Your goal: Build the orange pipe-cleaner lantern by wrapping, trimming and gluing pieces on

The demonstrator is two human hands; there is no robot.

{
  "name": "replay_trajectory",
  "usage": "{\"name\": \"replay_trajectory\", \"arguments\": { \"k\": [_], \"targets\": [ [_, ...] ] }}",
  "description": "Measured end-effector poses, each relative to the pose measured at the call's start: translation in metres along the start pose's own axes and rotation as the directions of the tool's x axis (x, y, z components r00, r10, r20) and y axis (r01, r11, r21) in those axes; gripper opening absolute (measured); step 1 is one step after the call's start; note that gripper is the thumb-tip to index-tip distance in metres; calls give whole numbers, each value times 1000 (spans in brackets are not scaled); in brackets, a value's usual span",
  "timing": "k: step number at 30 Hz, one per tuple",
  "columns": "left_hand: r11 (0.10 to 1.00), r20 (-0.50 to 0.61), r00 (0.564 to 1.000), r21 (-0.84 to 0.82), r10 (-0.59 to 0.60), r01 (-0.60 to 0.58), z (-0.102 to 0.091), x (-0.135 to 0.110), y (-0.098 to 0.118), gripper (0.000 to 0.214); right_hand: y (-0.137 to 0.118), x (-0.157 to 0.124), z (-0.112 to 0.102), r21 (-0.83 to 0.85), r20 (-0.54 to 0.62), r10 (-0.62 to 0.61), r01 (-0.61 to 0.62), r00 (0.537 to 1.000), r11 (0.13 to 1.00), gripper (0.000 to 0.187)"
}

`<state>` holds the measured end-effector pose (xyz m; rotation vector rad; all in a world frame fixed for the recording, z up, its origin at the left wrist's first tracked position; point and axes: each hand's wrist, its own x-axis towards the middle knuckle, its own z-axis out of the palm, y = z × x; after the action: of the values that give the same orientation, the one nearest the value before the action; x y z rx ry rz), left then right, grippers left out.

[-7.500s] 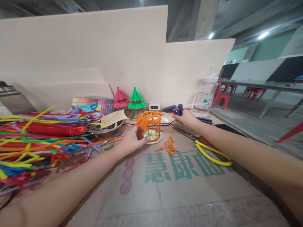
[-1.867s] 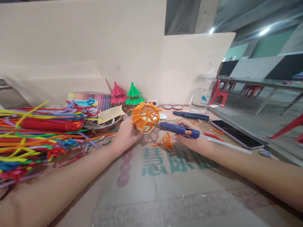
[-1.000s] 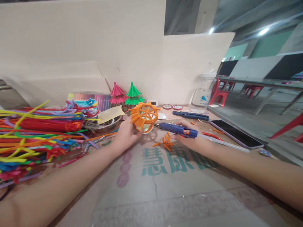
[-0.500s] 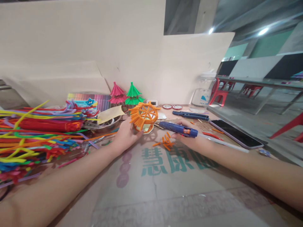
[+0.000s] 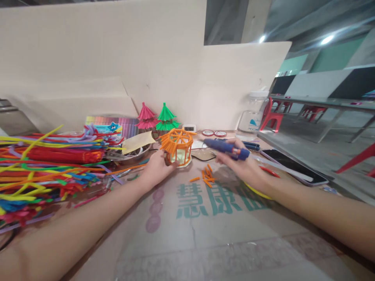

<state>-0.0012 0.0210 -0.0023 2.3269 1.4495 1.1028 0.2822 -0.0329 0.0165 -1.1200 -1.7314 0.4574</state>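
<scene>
My left hand grips the base of a small orange pavilion made of pipe-cleaner pieces, its fingers partly hidden behind it. The pavilion stands upright on a pale base, with a fringe of slanting orange pieces on the left of its roof and bare spokes on top. My right hand is closed around a blue glue gun, whose blurred nozzle points left toward the pavilion, apart from it. A clear glue stick trails from its back. Several short orange pieces lie on the mat between my hands.
Bundles of coloured pipe cleaners cover the left side. A pink pavilion and a green one stand at the back, near a marker set. A phone and a clear bottle are at the right.
My right hand has drawn the glue gun up and away from the pavilion. The pavilion has tipped back from a lean to upright, still in my left hand.
</scene>
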Motion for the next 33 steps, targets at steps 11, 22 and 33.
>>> {"name": "replay_trajectory", "arguments": {
  "k": [11, 22, 33],
  "targets": [
    [997, 35, 997, 47, -64, 62, 1, -2, 0, 38, 51, 98, 11, -396, 25, 303, -269, 953, 878, 35],
    [998, 52, 997, 25, -55, 54, 3, -2, -4, 39, 79, 119, 16, -550, 186, 267, -125, 946, 826, 34],
    [998, 55, 997, 39, -44, 42, 1, -1, -2, 42, 25, 64, -13, -617, 250, 25, 139, 968, 775, 21]
  ]
}}
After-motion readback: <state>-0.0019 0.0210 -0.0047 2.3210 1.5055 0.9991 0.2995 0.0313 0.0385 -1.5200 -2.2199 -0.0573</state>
